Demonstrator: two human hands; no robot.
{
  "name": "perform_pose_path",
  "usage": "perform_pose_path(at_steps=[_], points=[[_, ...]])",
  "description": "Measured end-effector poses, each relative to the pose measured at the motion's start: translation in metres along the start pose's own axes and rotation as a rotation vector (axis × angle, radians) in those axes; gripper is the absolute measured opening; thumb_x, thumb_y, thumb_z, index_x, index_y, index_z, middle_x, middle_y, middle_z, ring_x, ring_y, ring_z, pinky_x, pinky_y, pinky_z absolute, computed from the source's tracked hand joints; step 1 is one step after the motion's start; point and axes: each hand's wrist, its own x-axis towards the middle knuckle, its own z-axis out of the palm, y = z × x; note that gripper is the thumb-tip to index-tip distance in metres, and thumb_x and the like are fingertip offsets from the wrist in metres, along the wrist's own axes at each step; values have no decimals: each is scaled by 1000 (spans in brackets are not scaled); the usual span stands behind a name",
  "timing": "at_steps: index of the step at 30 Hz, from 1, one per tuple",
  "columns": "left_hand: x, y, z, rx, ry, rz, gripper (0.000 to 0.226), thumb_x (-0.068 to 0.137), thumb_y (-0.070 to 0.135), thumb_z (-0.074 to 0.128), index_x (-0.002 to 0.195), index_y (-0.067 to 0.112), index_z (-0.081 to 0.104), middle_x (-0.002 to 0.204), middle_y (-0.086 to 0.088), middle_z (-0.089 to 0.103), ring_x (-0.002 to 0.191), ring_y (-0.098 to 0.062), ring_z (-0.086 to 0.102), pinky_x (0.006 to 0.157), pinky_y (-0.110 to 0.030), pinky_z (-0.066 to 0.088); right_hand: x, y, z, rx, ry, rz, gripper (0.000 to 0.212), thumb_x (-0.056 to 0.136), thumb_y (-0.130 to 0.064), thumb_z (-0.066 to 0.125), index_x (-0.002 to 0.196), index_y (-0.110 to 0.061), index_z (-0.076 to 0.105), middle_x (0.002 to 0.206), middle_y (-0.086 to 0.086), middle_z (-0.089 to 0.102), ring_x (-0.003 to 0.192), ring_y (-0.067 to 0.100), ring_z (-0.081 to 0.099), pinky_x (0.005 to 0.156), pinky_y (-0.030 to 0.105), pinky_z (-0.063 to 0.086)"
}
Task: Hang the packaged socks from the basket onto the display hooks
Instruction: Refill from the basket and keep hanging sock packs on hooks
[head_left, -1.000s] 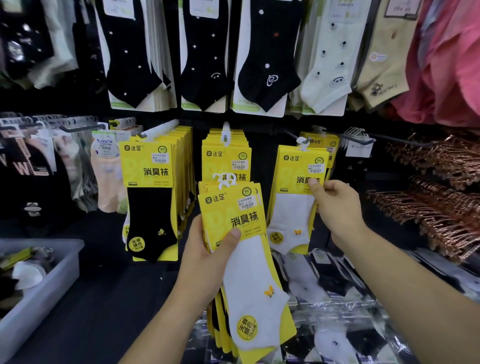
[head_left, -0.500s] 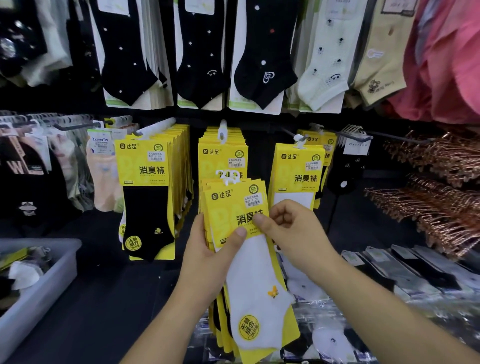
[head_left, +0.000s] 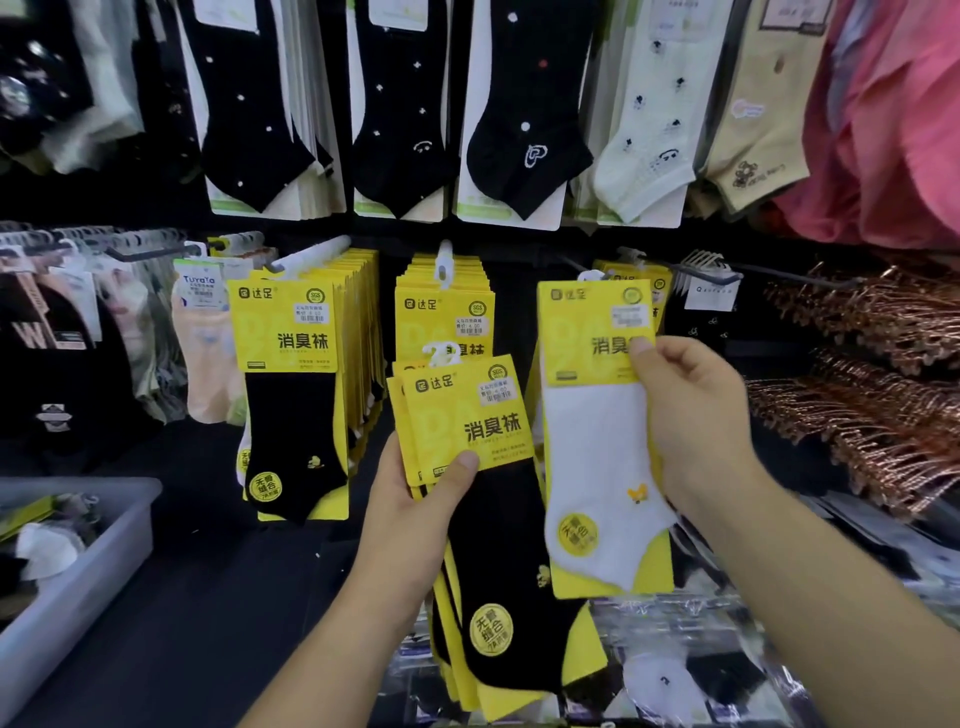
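Left hand (head_left: 410, 514) grips stacked sock packs (head_left: 493, 545); right hand (head_left: 691, 431) pinches white-sock pack (head_left: 592, 441); dark hook wall (head_left: 522, 260) behind; grey bin (head_left: 78, 587) left.

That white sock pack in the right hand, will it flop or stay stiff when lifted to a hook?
Probably fairly stiff: the white sock pack hangs flat though the right hand grips only its right edge. Likely light, since one hand's thumb and fingers carry it. The card looks smooth, so it may slip a little.

Both forearms reach forward; the left hand (head_left: 415, 499) grips a sock-pack stack (head_left: 467, 415), thumb on its front; the right hand (head_left: 691, 415) pinches a white sock pack (head_left: 592, 441).
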Motion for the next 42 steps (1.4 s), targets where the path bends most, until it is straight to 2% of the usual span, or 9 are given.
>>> perform_pose_path(at_steps=[4, 11, 18, 23, 28, 31, 33, 37, 42], points=[[-2, 1, 1, 26, -28, 13, 34, 75, 46, 76, 106, 59, 69, 116, 15, 79, 107, -6, 75, 95, -35, 56, 13, -7, -8, 15, 54, 5, 13, 97, -24, 67, 86, -16, 69, 74, -6, 76, 68, 8, 73, 59, 26, 57], [-3, 1, 1, 43, -38, 4, 36, 75, 45, 75, 109, 57, 68, 116, 15, 79, 106, -5, 75, 82, -24, 61, 18, -1, -9, -55, 44, 69, 12, 95, -22, 69, 87, -13, 70, 81, 1, 78, 79, 19, 76, 79, 41, 62], [-4, 2, 2, 61, -19, 3, 36, 77, 44, 76, 109, 57, 67, 118, 14, 78, 109, -7, 75, 96, -37, 56, 31, 22, -7, -191, 62, 140, 24, 92, -33, 73, 91, -9, 70, 93, 13, 72, 85, 22, 65, 89, 41, 56], [-3, 2, 0, 70, -11, 17, 45, 77, 44, 76, 121, 45, 64, 118, 15, 78, 110, -7, 74, 97, -37, 56, 21, 36, -8, -220, 122, 159, 27, 90, -34, 74, 92, -8, 67, 79, 1, 62, 77, 19, 57, 71, 32, 49], [-3, 2, 4, 114, -21, 54, 54, 75, 44, 78, 126, 36, 62, 115, 19, 78, 107, -1, 74, 85, -24, 59, -26, 29, 12, -192, -311, 229, 38, 88, -52, 71, 81, -14, 70, 73, -2, 67, 64, 12, 60, 61, 29, 48], [-5, 2, 6, 118, -25, 70, 51, 75, 39, 80, 123, 33, 63, 109, 19, 79, 100, -1, 76, 77, -12, 58, -43, 28, 21, -219, -432, 122, 32, 86, -43, 76, 81, -12, 71, 68, -4, 64, 62, 8, 55, 59, 21, 44], [-6, 2, 8, 117, -13, 71, 51, 74, 41, 79, 121, 34, 63, 108, 21, 79, 99, 1, 75, 76, -10, 56, -46, 26, 22, -211, -415, 96, 19, 90, -33, 74, 85, -15, 72, 69, -10, 70, 65, 4, 63, 61, 17, 50], [-6, 4, 7, 115, -1, 55, 48, 79, 46, 73, 125, 38, 63, 114, 25, 76, 105, 5, 72, 82, -8, 55, -37, 21, 17, -158, -276, 85, 19, 95, -33, 67, 103, -17, 73, 96, 1, 78, 95, 19, 74, 94, 44, 57], [-5, 4, 3, 102, 26, 24, 31, 92, 32, 73, 122, 38, 65, 114, 19, 78, 107, -1, 74, 89, -24, 55, -5, 9, 2, -42, -34, -36, 17, 97, -36, 65, 97, -21, 73, 101, 4, 77, 103, 25, 71, 100, 53, 52]])
